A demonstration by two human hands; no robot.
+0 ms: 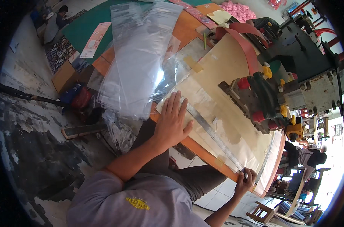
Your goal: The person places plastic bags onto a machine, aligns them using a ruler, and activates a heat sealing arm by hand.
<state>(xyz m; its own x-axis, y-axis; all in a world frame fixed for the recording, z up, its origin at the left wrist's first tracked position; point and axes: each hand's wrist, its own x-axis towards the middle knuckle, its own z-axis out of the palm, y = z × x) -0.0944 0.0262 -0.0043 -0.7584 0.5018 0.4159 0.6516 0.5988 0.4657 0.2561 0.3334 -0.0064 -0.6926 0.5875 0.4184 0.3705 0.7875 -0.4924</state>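
My left hand (172, 123) lies flat with its fingers stretched out over the near edge of the worktable, beside the upper end of a metal ruler (213, 135). The ruler slants across a clear plastic sheet (232, 142) on the tan work surface. At the ruler's lower right end, my right hand (246, 181) is closed in a pinch; a small dark thing shows at its fingers, too small to name. A pile of clear plastic sheets (136, 64) spreads beyond my left hand and overhangs the table edge.
A press-like machine (268, 96) with red and yellow knobs stands over the table's right side, a red strap (249, 53) behind it. A green pen (205, 41), a printed card (95, 39) and pink bundles (238, 11) lie farther off. Other people sit in the background.
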